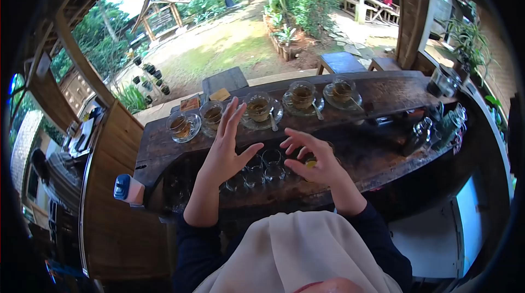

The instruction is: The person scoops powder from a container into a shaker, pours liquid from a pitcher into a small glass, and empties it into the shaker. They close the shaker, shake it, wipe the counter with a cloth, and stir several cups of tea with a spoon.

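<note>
Your left hand is raised with the palm flat and the fingers spread apart, gripping nothing. It hangs over the row of small empty glasses on the lower ledge of the dark wooden bench, its fingertips pointing to twelve o'clock, toward the tea. Your right hand sits at three o'clock of the left one, fingers arched and loosely curled over a small glass of yellowish liquid at the right end of that row. The fingers hide most of the glass, so you cannot tell whether they actually clamp it or only cup it. Along the upper ledge, five glass cups of brown tea stand on glass saucers in a gentle arc: the first cup at ten o'clock of your left hand, the second cup just beside it, the third cup right past your left fingertips, then the fourth cup and the fifth cup toward one o'clock. A spoon rests on the third saucer. At three o'clock of your right hand, well apart from it, stand several glass bottles. A blue-capped container sits at the bench's left edge, at eight o'clock of your left hand.
</note>
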The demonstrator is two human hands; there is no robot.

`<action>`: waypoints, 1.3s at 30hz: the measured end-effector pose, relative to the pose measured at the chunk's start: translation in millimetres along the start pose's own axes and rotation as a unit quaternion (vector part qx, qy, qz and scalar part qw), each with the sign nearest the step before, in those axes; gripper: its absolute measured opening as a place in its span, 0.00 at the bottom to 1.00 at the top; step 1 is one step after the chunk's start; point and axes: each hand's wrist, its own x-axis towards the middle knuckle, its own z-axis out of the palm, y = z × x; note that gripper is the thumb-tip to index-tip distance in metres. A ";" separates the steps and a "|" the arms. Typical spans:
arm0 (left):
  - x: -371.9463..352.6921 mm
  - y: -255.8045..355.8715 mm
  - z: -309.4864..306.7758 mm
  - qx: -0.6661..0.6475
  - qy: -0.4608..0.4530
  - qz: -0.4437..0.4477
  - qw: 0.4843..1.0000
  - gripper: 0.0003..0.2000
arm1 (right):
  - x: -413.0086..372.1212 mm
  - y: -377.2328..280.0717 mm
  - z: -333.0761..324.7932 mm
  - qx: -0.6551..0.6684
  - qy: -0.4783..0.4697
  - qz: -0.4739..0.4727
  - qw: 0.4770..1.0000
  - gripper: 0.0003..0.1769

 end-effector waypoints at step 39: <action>-70.9 216.9 211.6 -0.486 -0.238 0.031 0.840 0.13 | -244.7 -128.7 -97.9 -0.151 0.084 0.015 0.985 0.20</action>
